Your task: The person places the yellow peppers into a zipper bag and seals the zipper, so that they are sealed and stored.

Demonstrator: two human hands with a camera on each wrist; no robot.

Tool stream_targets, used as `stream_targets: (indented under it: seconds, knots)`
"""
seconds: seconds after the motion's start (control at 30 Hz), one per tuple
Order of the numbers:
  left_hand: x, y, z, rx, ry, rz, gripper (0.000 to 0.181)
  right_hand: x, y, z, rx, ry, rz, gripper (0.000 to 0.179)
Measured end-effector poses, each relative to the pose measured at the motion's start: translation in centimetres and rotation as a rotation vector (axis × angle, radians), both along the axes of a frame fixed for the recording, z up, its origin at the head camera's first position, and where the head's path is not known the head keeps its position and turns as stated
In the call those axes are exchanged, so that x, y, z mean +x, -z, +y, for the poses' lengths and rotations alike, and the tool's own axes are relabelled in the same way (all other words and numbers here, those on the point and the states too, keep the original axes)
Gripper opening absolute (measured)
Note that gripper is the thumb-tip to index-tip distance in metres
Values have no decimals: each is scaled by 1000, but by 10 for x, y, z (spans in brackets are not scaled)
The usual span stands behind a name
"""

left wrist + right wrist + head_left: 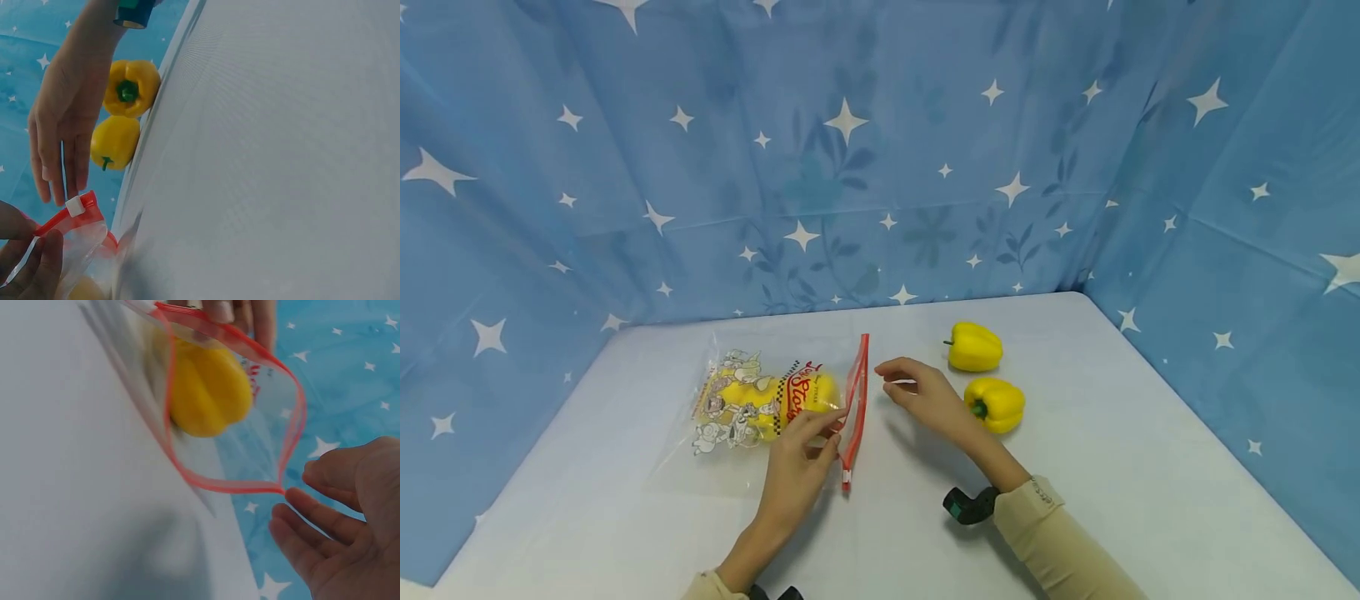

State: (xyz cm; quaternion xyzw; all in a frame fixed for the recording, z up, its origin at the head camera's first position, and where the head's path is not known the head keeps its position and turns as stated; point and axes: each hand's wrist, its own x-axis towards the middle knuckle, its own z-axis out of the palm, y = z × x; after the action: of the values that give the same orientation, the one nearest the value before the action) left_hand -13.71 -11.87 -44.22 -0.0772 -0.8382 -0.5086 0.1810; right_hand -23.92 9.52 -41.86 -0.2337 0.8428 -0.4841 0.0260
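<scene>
A clear zip bag (730,429) with cartoon print lies on the left of the table, its red-edged mouth facing right. Yellow bell pepper (209,390) shows inside through the parted opening in the right wrist view. My left hand (796,467) pinches the near side of the bag's mouth between thumb and fingers, close to the white slider (75,206). Just right of the mouth, my right hand (928,400) holds nothing, its fingers loosely bent. In the right wrist view its fingertips (299,499) are right at a corner of the red rim.
Two more yellow bell peppers lie behind and right of my right hand: one farther back (975,347), one nearer (996,405). A white table (1120,500) carries everything. Blue star-patterned curtain (880,167) encloses the back and sides.
</scene>
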Motion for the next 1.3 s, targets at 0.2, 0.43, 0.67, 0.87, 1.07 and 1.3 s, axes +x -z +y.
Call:
stream_targets:
  seconds: [0.2,0.43,0.67,0.87,1.07,1.3]
  knots:
    - [-2,-1,0,-7,9,12,43,-8,-20,21,-21,46,3,34]
    - [-3,1,-1,6,17,13,42,-22,-36,60,-77,84,11,39]
    - [-4,1,-2,6,23,17,41,-31,-45,103,-133,168,-53,48]
    - [-4,1,-1,17,33,-1,40,-39,-38,133,-428,163,-108,52]
    - [-5,3,0,20,27,8,38,-52,-18,158,-655,119,-199,50]
    - [-3,3,-3,13,29,5,38,-64,12,177,-754,137,-312,50]
